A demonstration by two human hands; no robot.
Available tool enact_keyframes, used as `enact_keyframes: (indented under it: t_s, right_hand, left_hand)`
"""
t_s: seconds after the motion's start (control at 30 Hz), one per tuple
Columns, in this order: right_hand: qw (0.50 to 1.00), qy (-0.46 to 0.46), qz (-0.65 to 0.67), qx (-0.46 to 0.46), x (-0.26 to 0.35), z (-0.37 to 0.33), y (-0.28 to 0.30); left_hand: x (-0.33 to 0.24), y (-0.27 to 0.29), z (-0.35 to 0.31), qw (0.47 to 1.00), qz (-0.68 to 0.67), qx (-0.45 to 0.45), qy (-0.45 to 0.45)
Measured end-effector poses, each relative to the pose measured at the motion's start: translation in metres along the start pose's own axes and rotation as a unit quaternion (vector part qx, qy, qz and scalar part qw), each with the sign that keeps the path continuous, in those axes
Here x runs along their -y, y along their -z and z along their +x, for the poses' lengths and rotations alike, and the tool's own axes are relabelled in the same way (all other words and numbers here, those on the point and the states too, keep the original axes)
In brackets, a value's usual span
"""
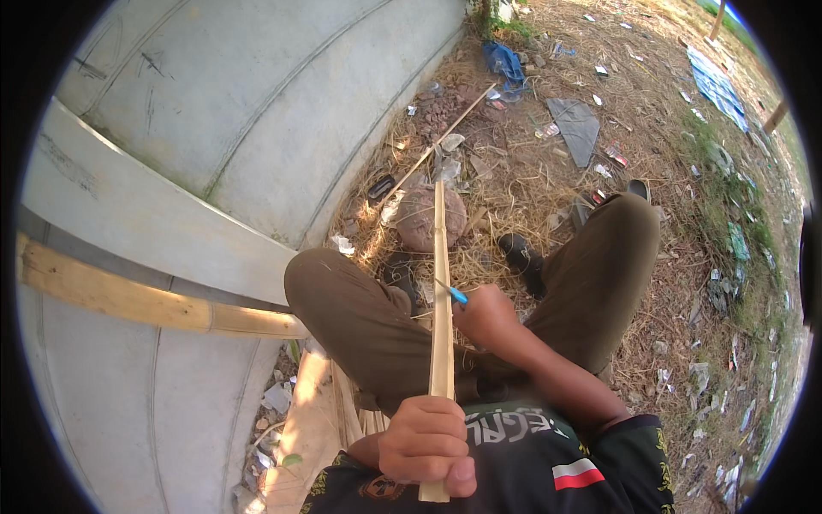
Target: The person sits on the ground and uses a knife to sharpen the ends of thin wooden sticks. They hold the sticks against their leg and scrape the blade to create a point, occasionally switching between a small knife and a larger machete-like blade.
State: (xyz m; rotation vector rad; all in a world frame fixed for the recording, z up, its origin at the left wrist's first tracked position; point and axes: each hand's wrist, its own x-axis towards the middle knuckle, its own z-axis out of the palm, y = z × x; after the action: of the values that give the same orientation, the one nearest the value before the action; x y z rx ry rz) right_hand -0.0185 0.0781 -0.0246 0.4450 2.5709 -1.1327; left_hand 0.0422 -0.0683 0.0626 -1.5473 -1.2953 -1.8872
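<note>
bamboo strip (442, 338) sits clenched in left hand (425, 441); right hand (488, 317) grips a blue-handled tool (458, 295), seemingly a knife; use shallow strokes.

The ground (635, 224) is carrying straw (488, 199), grass (729, 190) and litter (616, 153). A stone (417, 224) is resting near a slanting stick (463, 114); beyond, a blue bag (505, 63) and a grey sheet (574, 131) are lying, with a tarp (717, 89) spreading farther right.

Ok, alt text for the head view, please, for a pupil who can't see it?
A left hand grips a long, pale strip while the right hand holds a blue-handled blade across it. Beyond bent knees lies littered, straw-strewn ground, with a pale wall at left.
</note>
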Motion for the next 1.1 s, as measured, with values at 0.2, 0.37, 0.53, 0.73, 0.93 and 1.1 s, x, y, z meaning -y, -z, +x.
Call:
enact_keyframes:
  t_s: [0.2,0.37,0.53,0.73,0.93,1.1]
  right_hand:
    - [0.987,0.147,-0.001,-0.061,-0.003,-0.007,-0.008]
    - [0.952,0.296,0.042,-0.060,0.014,-0.065,-0.019]
    - [0.956,0.282,0.032,-0.078,0.021,-0.054,-0.022]
    - [0.986,0.117,-0.101,-0.056,0.016,0.002,-0.013]
    - [0.975,0.203,-0.047,-0.084,0.016,-0.035,-0.012]
    - [0.960,0.263,0.033,-0.094,0.018,-0.038,-0.025]
  left_hand:
    - [-0.008,0.005,0.001,0.996,0.009,-0.078,-0.033]
    - [-0.010,0.010,0.002,0.968,0.082,-0.232,-0.054]
    - [-0.009,0.016,-0.008,0.961,0.093,-0.258,-0.029]
    - [-0.004,0.006,-0.012,0.976,0.067,-0.200,-0.047]
    - [-0.017,0.026,-0.005,0.993,-0.009,-0.119,-0.011]
    - [-0.014,0.021,0.002,0.986,-0.014,-0.161,0.035]
